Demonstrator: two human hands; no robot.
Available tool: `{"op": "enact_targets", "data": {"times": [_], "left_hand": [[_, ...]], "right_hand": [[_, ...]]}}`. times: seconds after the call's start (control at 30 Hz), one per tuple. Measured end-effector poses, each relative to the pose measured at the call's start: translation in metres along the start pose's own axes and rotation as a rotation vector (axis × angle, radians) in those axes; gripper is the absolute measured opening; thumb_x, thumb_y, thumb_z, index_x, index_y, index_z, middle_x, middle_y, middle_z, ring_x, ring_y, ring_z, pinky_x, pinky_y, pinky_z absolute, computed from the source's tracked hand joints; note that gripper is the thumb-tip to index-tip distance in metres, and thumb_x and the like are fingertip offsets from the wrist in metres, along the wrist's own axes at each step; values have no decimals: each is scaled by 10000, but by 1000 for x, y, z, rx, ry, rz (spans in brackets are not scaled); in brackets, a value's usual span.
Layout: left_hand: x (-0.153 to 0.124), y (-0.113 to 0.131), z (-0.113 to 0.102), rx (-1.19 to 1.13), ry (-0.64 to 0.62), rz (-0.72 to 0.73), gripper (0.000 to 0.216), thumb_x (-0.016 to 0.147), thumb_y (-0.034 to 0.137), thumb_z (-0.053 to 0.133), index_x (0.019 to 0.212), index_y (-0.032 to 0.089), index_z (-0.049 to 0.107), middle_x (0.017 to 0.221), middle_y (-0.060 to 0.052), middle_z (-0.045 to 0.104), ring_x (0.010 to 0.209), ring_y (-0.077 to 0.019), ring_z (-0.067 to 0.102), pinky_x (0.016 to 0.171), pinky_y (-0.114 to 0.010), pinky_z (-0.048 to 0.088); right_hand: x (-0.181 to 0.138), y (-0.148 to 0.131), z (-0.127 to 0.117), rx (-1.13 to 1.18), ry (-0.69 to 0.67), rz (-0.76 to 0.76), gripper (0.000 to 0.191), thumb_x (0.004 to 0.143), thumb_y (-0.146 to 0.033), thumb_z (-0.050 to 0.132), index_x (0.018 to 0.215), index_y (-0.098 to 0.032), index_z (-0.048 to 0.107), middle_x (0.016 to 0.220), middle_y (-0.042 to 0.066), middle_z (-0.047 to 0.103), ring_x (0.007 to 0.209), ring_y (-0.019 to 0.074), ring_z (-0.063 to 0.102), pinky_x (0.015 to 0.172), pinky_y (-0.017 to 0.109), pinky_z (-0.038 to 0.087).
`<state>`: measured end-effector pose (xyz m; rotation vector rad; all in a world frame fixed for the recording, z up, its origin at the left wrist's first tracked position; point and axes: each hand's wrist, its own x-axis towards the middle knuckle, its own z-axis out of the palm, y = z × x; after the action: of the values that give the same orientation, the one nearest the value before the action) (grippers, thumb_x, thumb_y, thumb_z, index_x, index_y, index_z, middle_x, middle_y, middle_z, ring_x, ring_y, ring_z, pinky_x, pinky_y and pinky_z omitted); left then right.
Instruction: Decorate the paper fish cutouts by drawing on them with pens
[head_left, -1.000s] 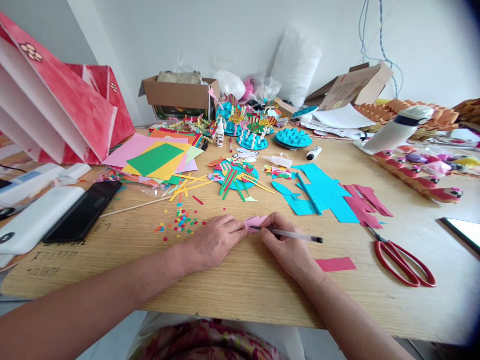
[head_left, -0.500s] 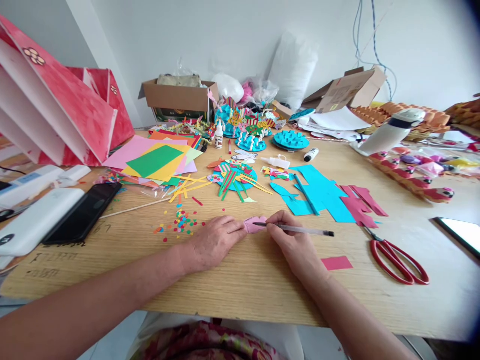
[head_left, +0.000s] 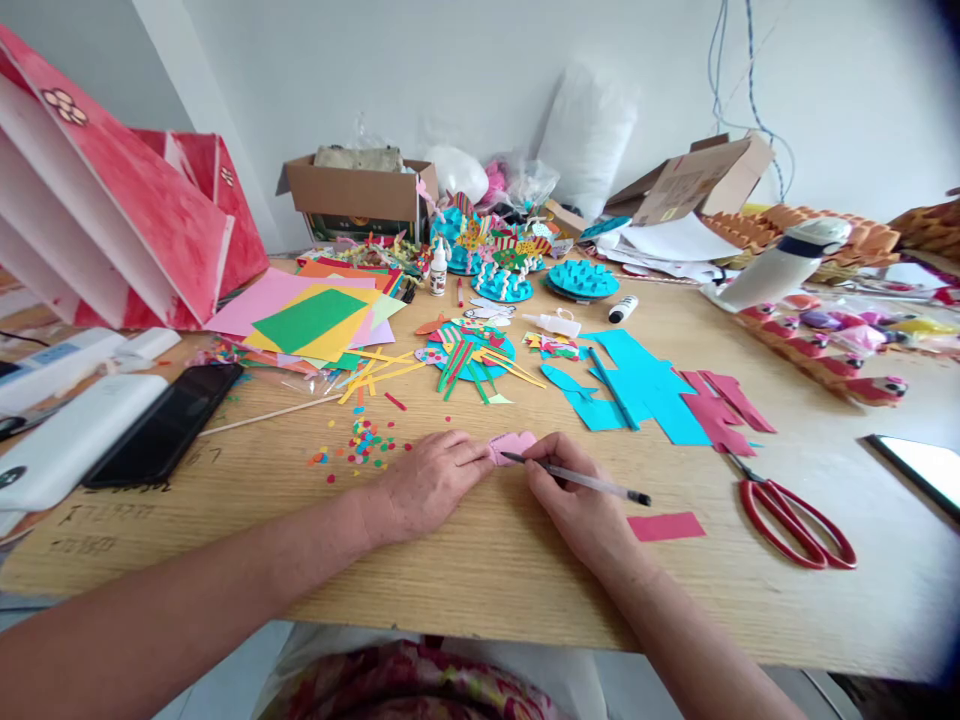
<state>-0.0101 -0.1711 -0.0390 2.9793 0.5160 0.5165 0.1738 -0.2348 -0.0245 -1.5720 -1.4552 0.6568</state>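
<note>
A small pink paper cutout (head_left: 514,445), with dark pen marks along its left edge, lies on the table between my hands. My left hand (head_left: 431,487) rests on the tabletop, fingers together, and holds the cutout by its left end. In my right hand (head_left: 574,490) is a pen (head_left: 596,482) with a clear barrel and black end, its tip at the lower part of the cutout. Left of the cutout are scattered confetti dots (head_left: 367,442). A dark pink paper rectangle (head_left: 667,526) lies beside my right wrist.
Red-handled scissors (head_left: 795,525) lie at the right, near blue paper (head_left: 652,385). Behind my hands sits a decorated blue disc (head_left: 491,350) with paper strips. Coloured sheets (head_left: 315,320), a black phone (head_left: 165,425) and a white power bank (head_left: 75,440) occupy the left.
My right hand has shifted slightly left and down, and the pen has tilted more, its black end lower. My left hand has stayed in place.
</note>
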Motion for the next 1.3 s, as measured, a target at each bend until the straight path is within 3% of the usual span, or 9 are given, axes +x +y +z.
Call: {"op": "enact_targets", "data": {"times": [1.03,1.3], "left_hand": [[-1,-1,0,46,41,7,301,903,81,394,1156,117,551,1139,-79,589,1021,-197,500,914,-344,451],[0,0,-3,22,65,47,357,870,49,420,1214,90,502,1151,-90,581,1017,-209,495,916,-348,449]], "right_hand": [[0,4,1,-81,-12,-29,54,743,-211,484,693,-214,506,596,-43,550,521,117,469,497,237,321],[-1,1,0,-112,0,-46,64,737,-203,473,689,-213,513,587,-43,549,515,115,467,491,234,323]]}}
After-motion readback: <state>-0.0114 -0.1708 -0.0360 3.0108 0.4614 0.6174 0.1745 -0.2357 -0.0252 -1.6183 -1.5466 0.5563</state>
